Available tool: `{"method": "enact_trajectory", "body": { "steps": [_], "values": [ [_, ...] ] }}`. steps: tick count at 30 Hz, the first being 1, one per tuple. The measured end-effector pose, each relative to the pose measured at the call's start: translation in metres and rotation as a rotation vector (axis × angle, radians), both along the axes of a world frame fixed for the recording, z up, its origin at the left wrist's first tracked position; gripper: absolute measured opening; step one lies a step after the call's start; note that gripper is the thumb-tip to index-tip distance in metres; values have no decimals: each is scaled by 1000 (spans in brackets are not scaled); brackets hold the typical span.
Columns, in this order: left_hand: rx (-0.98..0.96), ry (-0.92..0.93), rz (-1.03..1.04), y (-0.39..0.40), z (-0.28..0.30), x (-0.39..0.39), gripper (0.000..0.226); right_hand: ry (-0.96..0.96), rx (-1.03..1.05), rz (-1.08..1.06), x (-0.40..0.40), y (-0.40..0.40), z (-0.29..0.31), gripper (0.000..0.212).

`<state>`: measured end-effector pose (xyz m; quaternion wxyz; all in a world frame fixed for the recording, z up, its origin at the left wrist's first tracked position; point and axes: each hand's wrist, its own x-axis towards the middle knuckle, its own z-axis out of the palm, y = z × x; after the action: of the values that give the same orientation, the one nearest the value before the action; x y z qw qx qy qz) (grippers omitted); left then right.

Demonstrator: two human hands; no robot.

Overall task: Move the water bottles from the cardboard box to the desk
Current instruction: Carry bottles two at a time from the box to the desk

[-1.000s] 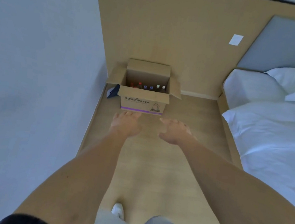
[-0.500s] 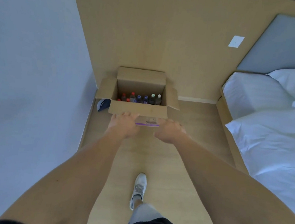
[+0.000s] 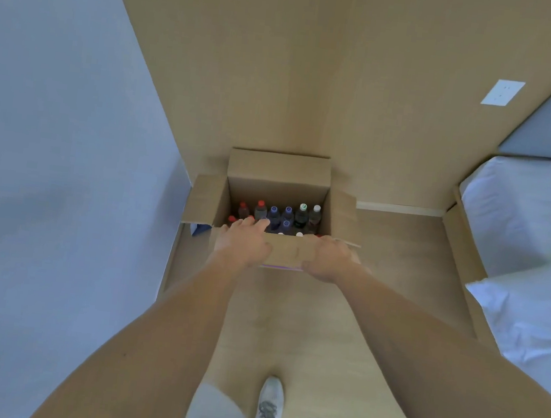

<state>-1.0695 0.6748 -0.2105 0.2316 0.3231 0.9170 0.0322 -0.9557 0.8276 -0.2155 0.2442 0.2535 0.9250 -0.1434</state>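
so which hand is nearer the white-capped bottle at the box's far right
Right. The right hand is at the near rim below the white-capped bottle; the left hand reaches in further left.

- both bare arms stretched forward and down
- left hand (image 3: 242,242) palm down, fingers extended, relaxed
- right hand (image 3: 329,258) palm down, fingers loosely curled, holding nothing visible

Matt brown cardboard box (image 3: 291,252); clear plastic bottles (image 3: 300,216); smooth pale wood floor (image 3: 306,315); white cloth bedding (image 3: 524,209).
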Motion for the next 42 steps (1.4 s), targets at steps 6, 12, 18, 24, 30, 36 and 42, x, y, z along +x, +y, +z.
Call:
{"method": "enact_trajectory", "body": {
  "steps": [6,12,18,24,30,36,42],
  "values": [
    [6,-44,-32,57,-22,-41,51,-18,-29,-56,-37,51,-16,62],
    [26,-63,-54,98,-41,-112,56,-5,-13,-116,-82,98,-31,65],
    [31,-116,-88,128,-73,-187,54,-21,-31,-166,-149,128,-60,64],
    [50,-172,-115,157,-113,-262,57,-45,-93,-174,-227,148,-105,63],
    [99,-209,-154,183,-166,-311,56,-58,-101,-165,-274,185,-173,65],
    [93,-205,-133,187,-251,-347,55,-37,-109,-120,-304,220,-256,59],
    [41,-252,-106,195,-344,-354,58,-78,-143,-78,-309,240,-347,63]
  ]
}}
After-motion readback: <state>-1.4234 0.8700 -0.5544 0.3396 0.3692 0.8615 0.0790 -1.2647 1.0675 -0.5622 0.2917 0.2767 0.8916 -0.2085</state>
